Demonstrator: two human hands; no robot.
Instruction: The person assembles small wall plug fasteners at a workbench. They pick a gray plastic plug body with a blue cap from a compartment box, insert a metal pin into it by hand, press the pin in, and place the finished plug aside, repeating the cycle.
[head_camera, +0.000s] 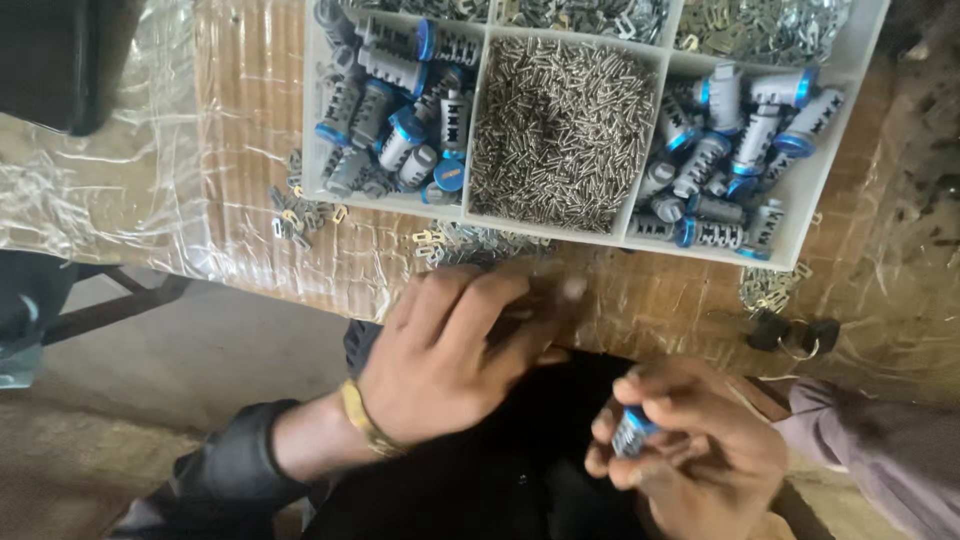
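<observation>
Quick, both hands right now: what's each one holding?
Left hand: fingers curled at the table edge, blurred; cannot tell if it holds anything.
Right hand: closed on a small grey cylinder with a blue end.

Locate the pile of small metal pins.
Head view, top centre: the metal pins fill the middle compartment of the white tray, between two compartments of blue-capped lock cylinders.

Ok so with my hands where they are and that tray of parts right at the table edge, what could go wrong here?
1. The right hand pinches a small blue-ended cylinder over the lap, off the table; if the grip slips, it could fall to the floor.
2. The left hand is close to loose metal clips at the table edge and might knock them off.
3. The white tray sits near that edge; a bump could spill its small pins.
</observation>
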